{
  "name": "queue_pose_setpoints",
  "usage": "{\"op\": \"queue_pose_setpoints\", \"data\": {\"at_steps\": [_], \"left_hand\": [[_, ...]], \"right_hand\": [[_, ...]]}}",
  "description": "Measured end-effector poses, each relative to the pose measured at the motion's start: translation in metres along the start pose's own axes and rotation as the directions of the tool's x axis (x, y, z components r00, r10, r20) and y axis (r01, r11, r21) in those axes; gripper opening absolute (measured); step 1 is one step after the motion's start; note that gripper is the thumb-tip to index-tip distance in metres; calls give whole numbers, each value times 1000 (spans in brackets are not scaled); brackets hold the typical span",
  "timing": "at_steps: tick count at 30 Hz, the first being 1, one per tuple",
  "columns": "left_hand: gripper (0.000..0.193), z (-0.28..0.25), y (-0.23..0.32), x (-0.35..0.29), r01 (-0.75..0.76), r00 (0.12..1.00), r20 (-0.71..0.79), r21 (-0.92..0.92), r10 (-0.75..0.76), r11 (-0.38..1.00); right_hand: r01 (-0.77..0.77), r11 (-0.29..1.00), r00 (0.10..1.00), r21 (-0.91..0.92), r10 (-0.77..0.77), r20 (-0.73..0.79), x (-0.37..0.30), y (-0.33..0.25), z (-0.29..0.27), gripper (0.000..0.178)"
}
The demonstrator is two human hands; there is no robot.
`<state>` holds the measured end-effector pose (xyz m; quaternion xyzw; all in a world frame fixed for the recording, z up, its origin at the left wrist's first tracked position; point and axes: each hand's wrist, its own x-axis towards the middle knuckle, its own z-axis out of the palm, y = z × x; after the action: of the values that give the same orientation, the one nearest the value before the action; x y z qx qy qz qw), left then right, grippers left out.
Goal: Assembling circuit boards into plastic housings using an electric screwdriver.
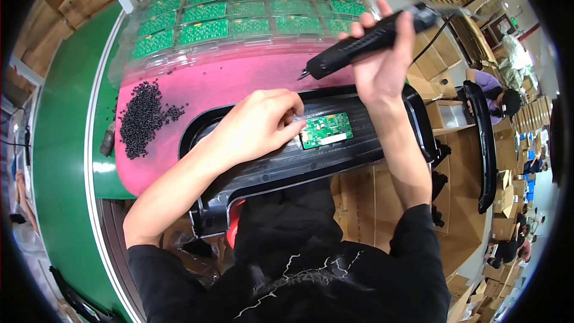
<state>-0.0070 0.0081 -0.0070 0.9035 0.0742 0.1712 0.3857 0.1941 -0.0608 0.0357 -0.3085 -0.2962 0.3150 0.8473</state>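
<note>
Resting your half-curled left hand (263,118), its hold unclear, at the circuit board (330,131) on its right, perhaps for steadying, you are holding the screwdriver (347,54) clear in your loosely wrapped right hand (382,78).

The bright view bends toward dark corners.

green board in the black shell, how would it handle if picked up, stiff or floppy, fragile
The board is probably stiff, as it looks like a flat plate. It is likely light, being small beside the shell. It may be fragile, since small parts sit exposed on its face.
</note>
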Motion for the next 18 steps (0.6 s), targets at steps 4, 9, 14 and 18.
{"op": "queue_pose_setpoints", "data": {"at_steps": [4, 9, 14, 18], "left_hand": [[20, -7, 15, -1, -11, 993, -114, 10, 12, 1000], [25, -4, 16, 0, -192, 952, -241, 12, 190, 981], [23, -4, 20, -2, -234, 961, -173, -87, 217, 968], [17, -3, 21, -1, -195, 975, -138, -165, 173, 967]], "right_hand": [[7, 994, 998, 105, 0, -60, -18, -34, 10, 59], [-100, 952, 990, 290, 66, 127, -43, -46, 15, 59], [-48, 972, 978, 232, -2, 211, -60, -45, 18, 68], [-69, 969, 914, 236, -33, 405, -62, -46, 12, 63]]}}
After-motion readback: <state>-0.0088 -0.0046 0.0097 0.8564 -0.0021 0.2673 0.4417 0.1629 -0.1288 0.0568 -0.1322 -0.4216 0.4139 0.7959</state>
